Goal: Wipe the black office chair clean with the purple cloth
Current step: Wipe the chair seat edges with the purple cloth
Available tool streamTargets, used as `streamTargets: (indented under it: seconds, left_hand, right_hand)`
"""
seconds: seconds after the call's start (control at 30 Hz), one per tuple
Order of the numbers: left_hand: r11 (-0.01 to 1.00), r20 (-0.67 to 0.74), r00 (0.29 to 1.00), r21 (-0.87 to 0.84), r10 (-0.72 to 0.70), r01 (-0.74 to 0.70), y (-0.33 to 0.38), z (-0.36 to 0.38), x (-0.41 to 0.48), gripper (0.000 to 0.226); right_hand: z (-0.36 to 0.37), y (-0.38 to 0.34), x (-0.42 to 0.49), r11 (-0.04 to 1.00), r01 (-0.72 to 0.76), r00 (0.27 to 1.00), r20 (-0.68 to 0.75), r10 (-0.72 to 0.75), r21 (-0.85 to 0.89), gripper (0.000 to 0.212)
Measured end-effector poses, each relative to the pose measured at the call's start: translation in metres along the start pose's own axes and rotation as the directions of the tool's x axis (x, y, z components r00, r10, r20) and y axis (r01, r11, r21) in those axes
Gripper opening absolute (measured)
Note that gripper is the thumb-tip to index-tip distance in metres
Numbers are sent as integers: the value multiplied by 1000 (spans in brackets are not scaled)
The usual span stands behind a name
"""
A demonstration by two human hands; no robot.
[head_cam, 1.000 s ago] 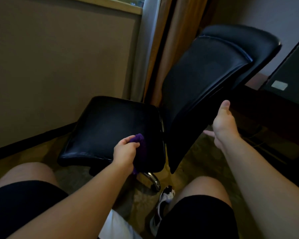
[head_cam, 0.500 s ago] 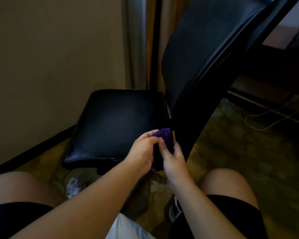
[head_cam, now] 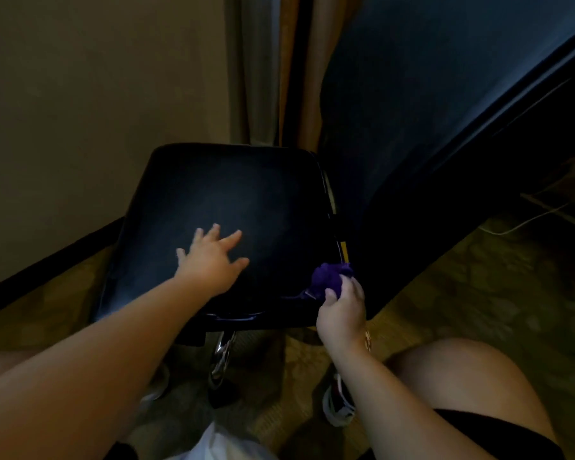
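The black office chair fills the middle of the view: its flat seat (head_cam: 246,194) lies in front of me and its tall backrest (head_cam: 429,94) rises at the right. My left hand (head_cam: 210,258) rests open on the seat, fingers spread. My right hand (head_cam: 342,310) is closed around the bunched purple cloth (head_cam: 329,278) at the seat's near right corner, close to the gap between seat and backrest.
A beige wall (head_cam: 97,94) with a dark baseboard runs along the left. Curtains (head_cam: 269,68) hang behind the chair. The chrome chair base (head_cam: 224,356) shows under the seat. My knees and shoes are on patterned carpet. A white cable (head_cam: 525,220) lies at the right.
The purple cloth has passed from my left hand to my right hand. My left hand has moved out onto the seat and opened flat. The view has moved closer to the seat.
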State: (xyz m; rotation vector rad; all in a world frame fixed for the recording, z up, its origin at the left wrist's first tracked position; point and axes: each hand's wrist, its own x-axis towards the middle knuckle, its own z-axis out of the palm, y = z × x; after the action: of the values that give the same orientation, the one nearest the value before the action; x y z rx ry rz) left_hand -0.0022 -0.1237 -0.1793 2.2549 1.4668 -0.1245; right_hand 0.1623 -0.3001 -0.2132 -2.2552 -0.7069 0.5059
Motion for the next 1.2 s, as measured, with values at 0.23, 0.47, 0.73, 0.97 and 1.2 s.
streamTargets:
  seconds: [0.23,0.47,0.73,0.97,1.2]
  left_hand:
    - [987,149,984,144,-94,72,-28,20,23,73]
    - [981,170,982,187,-79,46,-32,20,28,72]
    - [970,178,977,229,-119,76,-24,26,30,72]
    - [952,188,969,287,-163,104,-6,17,23,71]
    - [949,212,964,302,-160,91,-5,10,20,73]
  right_hand:
    - [32,-13,35,932,43,997,78,-16,-359,68]
    - [46,-59,132,902,86,992,123,-37,-424,59]
    - [69,-84,180,893,43,999,39,-29,-448,72]
    - [36,-56,140,880,159,985,133,-110,-447,53]
    - [18,-19,65,838,161,980,184,-74,-521,62]
